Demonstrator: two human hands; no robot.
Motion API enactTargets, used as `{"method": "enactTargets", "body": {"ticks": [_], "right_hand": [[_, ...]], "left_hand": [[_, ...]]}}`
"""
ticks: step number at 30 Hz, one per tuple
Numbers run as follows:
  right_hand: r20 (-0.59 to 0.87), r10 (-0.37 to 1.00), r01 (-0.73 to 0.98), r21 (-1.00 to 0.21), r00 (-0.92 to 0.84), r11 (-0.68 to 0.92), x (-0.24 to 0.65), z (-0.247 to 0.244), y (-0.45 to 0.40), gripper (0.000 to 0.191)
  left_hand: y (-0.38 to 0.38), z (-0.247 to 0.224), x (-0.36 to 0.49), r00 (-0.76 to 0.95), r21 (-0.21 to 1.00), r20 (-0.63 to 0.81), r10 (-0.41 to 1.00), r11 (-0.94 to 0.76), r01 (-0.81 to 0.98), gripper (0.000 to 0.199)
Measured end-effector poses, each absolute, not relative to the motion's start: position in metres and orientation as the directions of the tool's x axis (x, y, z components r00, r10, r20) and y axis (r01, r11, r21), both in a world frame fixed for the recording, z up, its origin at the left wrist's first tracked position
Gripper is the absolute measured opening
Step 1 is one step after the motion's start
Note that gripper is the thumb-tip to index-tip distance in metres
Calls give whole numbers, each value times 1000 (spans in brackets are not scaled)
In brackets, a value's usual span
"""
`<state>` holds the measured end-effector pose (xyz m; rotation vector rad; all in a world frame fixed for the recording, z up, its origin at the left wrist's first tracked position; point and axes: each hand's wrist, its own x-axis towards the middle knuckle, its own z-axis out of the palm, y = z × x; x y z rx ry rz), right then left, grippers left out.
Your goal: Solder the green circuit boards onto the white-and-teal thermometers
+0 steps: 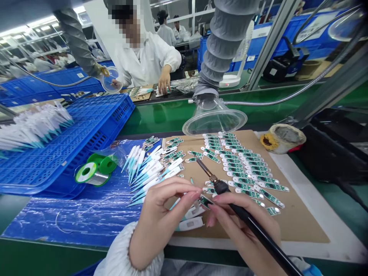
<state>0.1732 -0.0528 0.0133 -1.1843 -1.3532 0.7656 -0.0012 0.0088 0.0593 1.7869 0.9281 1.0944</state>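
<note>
A small green circuit board is held between the fingertips of both hands, above the cardboard. My left hand pinches its left end between thumb and index finger. My right hand is closed on a black soldering iron and steadies the board's right end with its fingertips. The iron's metal tip points up and left, apart from the held board. White and teal digital thermometers lie left of my hands, and a few are partly hidden beneath them. Rows of green circuit boards cover the cardboard.
Solder wire on a spool sits left on blue plastic film. A blue crate carries more thermometers. Above the boards hangs a clear fume hood. A round tin stands right; a co-worker works opposite.
</note>
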Motion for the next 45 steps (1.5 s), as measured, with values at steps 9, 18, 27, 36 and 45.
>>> {"method": "enactTargets", "body": {"ticks": [9, 18, 27, 36, 45], "right_hand": [[360, 920, 264, -913, 158, 312, 171, 18, -51, 21], [362, 915, 275, -911, 178, 306, 170, 23, -49, 21], [370, 915, 244, -913, 160, 326, 166, 25, -49, 19], [402, 890, 272, -900, 213, 341, 172, 25, -52, 19], [334, 914, 96, -942, 232, 320, 173, 29, -47, 32]], "left_hand": [[6, 54, 1, 310, 898, 325, 894, -394, 195, 14], [6, 49, 6, 302, 843, 429, 852, -497, 205, 16], [5, 48, 3, 293, 853, 418, 860, -482, 200, 15], [-9, 58, 0, 179, 930, 332, 926, -353, 101, 23], [-13, 63, 9, 361, 782, 447, 819, -553, 287, 26]]}}
